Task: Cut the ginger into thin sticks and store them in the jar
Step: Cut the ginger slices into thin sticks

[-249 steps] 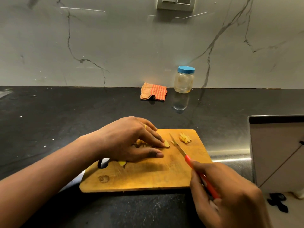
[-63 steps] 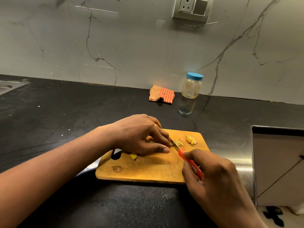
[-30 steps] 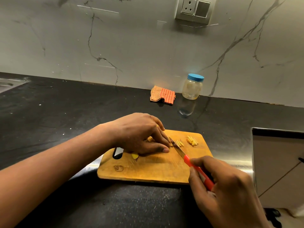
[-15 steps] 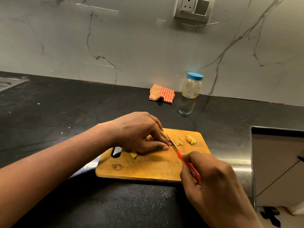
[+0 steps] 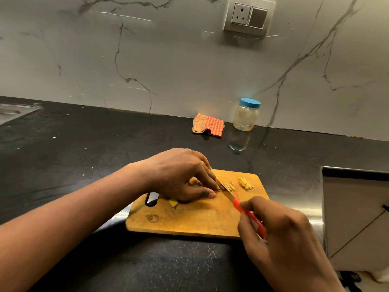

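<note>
Wooden board [image 5: 189,220] on black bench [image 5: 84,144], left hand [image 5: 181,175] pressing down one ginger [image 5: 194,181], right hand [image 5: 280,239] gripping one red-handled knife [image 5: 248,216], blade at left fingertips, two stick piles [image 5: 245,183] right of blade, one lidded jar [image 5: 246,115] and one cloth [image 5: 208,127] well beyond both hands.

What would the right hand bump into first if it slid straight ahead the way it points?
Probably the left hand: its fingertips hold the ginger right at the knife tip.

Left grip [image 5: 179,175] covering most of the ginger [image 5: 194,182] and the knife [image 5: 237,204] tip. Right grip [image 5: 284,245] hiding the handle's end. Sink [image 5: 12,111] running off left edge.
</note>
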Motion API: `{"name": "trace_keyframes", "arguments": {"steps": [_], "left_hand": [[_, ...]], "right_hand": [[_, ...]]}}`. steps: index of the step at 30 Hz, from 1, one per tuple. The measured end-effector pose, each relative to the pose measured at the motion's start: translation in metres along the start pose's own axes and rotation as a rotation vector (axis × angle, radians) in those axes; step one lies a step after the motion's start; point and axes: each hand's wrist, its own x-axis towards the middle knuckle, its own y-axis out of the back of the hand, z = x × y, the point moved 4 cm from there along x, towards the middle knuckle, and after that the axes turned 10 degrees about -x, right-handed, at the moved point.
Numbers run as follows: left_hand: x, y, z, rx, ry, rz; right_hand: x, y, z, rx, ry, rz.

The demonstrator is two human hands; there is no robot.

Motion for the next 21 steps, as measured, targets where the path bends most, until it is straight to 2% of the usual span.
{"name": "trace_keyframes", "arguments": {"steps": [7, 21], "left_hand": [[-0.0006, -0.0005, -0.0022, 0.04, -0.002, -0.034], [0.0015, -0.0019, -0.0036, 0.052, 0.01, -0.045]], "right_hand": [[-0.0056, 0.0097, -0.0009, 0.014, -0.007, 0.098], [-0.0077, 0.002, -0.0036, 0.03, -0.034, 0.045]]}}
